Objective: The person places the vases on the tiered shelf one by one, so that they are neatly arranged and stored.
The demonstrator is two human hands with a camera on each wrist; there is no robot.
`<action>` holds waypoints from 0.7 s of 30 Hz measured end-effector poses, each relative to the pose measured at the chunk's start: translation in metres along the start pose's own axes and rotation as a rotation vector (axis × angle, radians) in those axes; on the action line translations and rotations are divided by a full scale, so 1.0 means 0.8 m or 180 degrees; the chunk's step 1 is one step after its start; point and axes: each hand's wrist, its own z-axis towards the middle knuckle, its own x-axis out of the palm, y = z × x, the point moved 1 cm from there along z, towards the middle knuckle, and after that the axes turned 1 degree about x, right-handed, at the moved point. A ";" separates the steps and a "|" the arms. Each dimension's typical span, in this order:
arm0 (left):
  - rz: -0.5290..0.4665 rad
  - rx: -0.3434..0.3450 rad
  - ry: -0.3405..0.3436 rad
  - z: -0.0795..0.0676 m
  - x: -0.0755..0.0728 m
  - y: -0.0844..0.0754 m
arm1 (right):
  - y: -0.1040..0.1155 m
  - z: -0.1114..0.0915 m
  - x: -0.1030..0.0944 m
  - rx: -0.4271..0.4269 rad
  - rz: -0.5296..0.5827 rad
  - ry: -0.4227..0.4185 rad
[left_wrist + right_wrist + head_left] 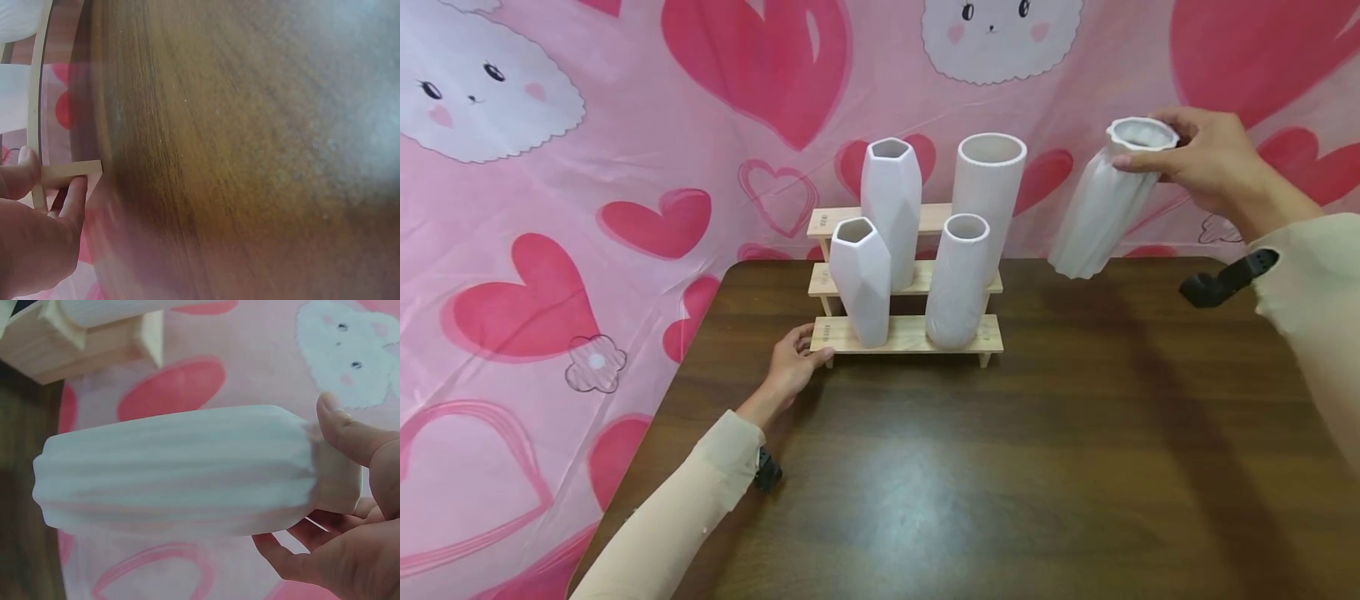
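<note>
My right hand (1213,158) grips a white ribbed vase (1101,212) by its neck, thumb on the near side. The vase tilts, its base hanging above the table's back right. In the right wrist view, the vase's fluted body (175,472) fills the middle. My left hand (793,362) pinches the left end of the lowest step of a wooden tiered stand (906,333); in the left wrist view, thumb and fingers close around the stand's leg (72,169). On the stand are two faceted vases (891,208) (863,283), a tall cylindrical vase (991,183) and a smaller rounded vase (957,283).
The stand rests at the back of a dark brown wooden table (925,483). Behind and left of the table hangs a pink cloth (647,158) printed with hearts and white faces. Black straps with devices (1228,279) sit on both wrists.
</note>
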 end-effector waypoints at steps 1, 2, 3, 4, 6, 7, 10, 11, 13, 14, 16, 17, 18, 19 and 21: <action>-0.0007 0.0001 -0.0001 0.001 0.000 0.000 | 0.005 0.000 -0.001 -0.0032 -0.0003 0.0005; -0.0011 0.0002 -0.0001 0.001 0.000 -0.001 | 0.011 0.001 -0.001 -0.0059 -0.0008 0.0011; -0.0012 0.0007 -0.0001 0.001 0.000 -0.001 | 0.016 0.001 -0.002 -0.0090 -0.0011 0.0014; -0.0008 0.0004 -0.0005 0.002 0.000 -0.001 | 0.021 0.002 -0.002 -0.0119 -0.0041 0.0021; -0.0014 0.0002 -0.0007 0.001 0.000 -0.002 | 0.032 0.003 -0.003 -0.0157 -0.0105 0.0052; -0.0011 -0.0001 -0.0009 0.001 0.000 -0.002 | 0.037 0.004 -0.002 -0.0169 -0.0148 0.0058; -0.0027 -0.0020 -0.0033 0.000 0.001 -0.002 | 0.052 0.007 -0.001 -0.0185 -0.0183 0.0115; -0.0033 -0.0024 -0.0035 0.000 0.001 -0.001 | 0.058 0.008 0.000 -0.0185 -0.0150 0.0127; -0.0040 -0.0030 -0.0041 -0.001 0.001 -0.001 | 0.069 0.011 0.001 -0.0192 -0.0064 0.0147; -0.0043 -0.0029 -0.0044 -0.001 0.001 0.000 | 0.076 0.012 0.002 -0.0211 0.0013 0.0161; -0.0043 -0.0023 -0.0045 -0.001 0.001 0.000 | 0.088 0.015 0.003 -0.0265 0.0108 0.0162; -0.0048 -0.0015 -0.0045 -0.001 0.001 -0.001 | 0.094 0.016 0.004 -0.0305 0.0114 0.0146; -0.0057 -0.0008 -0.0050 -0.001 0.001 -0.001 | 0.100 0.017 0.005 -0.0349 0.0147 0.0142; -0.0063 -0.0002 -0.0056 -0.001 0.001 -0.001 | 0.106 0.018 0.006 -0.0410 0.0151 0.0127; -0.0054 0.0001 -0.0065 -0.002 0.001 -0.001 | 0.117 0.022 0.010 -0.0519 0.0248 0.0154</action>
